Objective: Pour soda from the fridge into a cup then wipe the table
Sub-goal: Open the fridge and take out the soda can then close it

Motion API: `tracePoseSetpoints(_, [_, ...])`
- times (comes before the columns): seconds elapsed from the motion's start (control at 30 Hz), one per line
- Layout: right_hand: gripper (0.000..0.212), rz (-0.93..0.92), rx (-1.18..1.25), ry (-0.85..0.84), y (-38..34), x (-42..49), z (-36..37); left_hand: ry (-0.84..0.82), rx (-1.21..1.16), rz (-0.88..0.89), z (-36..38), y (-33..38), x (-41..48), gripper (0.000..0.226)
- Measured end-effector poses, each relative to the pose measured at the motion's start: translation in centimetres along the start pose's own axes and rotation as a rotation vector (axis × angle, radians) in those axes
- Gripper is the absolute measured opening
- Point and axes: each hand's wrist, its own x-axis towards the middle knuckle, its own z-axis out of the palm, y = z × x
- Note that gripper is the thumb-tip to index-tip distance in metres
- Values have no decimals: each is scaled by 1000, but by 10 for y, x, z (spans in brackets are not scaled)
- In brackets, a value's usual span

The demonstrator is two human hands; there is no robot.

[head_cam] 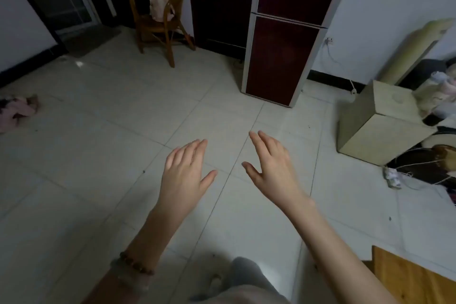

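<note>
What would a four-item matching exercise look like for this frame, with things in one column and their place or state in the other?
Column one:
1. fridge
2. chair
3. pink clothes
4. left hand

Column two:
A. lying on the floor at the far left
B. open, holding nothing, with a beaded bracelet on the wrist
C. dark red doors, both closed
D. against the back wall, with a pale cloth on it

Pairs: 1-C, 2-D, 3-A, 4-B
</note>
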Motion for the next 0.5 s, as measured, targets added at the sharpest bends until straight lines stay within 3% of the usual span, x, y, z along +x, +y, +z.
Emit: tracePoseSetpoints(0.5, [66,7,1,77,88,291,71,31,-2,-15,83,-105,288,65])
